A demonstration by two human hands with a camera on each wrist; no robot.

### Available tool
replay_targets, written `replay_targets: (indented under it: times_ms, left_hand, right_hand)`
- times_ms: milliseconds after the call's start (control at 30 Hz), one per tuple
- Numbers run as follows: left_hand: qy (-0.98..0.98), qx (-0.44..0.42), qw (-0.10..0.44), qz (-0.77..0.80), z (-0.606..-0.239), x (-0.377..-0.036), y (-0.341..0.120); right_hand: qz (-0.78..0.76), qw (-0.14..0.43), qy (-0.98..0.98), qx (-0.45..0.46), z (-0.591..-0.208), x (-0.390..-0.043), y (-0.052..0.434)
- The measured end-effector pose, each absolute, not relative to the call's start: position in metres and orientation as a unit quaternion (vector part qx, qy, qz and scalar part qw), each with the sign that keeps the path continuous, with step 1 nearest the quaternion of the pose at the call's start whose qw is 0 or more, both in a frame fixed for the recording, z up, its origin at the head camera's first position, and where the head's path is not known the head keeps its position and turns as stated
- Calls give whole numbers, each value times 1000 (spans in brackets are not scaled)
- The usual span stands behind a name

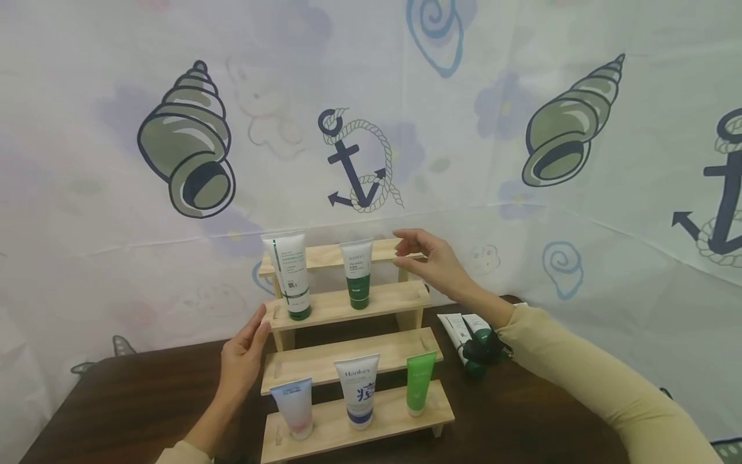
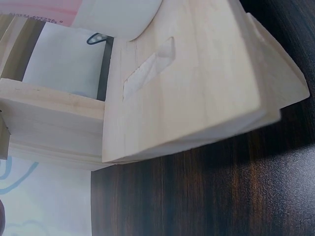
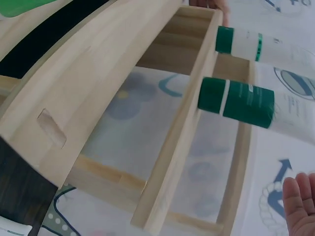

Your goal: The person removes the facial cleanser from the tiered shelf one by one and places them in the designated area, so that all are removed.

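Head view shows a dark brown wooden table [image 1: 133, 399] under a pale 4-tier stepped wooden display rack [image 1: 324, 364]. Toward the table's right edge lie 2 spare white tubes with green caps [image 1: 466, 335]. The right hand [image 1: 431, 258] hovers by the right end of the rack's top step, fingers loosely spread and holding nothing. The left hand [image 1: 243, 354] rests flat against the rack's left edge, fingers straight. On the 2nd step from the top stand a tall white tube with green cap [image 1: 290, 274] and a shorter white-and-green tube [image 1: 357, 270]. Along the front step stand a white-and-pink tube [image 1: 294, 406], a white tube with blue print [image 1: 358, 390] and a bright green tube [image 1: 420, 381]. Judging by this, keeping the left palm braced on the rack would stop it shifting while the right hand works near the upright tubes.
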State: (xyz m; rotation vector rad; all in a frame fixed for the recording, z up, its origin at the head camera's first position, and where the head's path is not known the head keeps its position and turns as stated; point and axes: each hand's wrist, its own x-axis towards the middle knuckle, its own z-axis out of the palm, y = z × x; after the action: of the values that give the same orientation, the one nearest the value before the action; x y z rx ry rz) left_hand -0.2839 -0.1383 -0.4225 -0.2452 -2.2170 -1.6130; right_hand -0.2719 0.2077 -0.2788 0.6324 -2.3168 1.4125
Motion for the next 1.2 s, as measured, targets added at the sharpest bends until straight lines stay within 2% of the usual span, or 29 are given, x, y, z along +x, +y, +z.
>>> replay_targets:
  times_ms: [733, 1200]
  left_hand:
    - [-786, -95, 211, -574, -423, -285, -138]
    - [-792, -91, 205, -568, -425, -286, -139]
  right_hand:
    - [476, 164, -821, 269, -285, -297, 178]
    - [469, 153, -830, 260, -290, -301, 171]
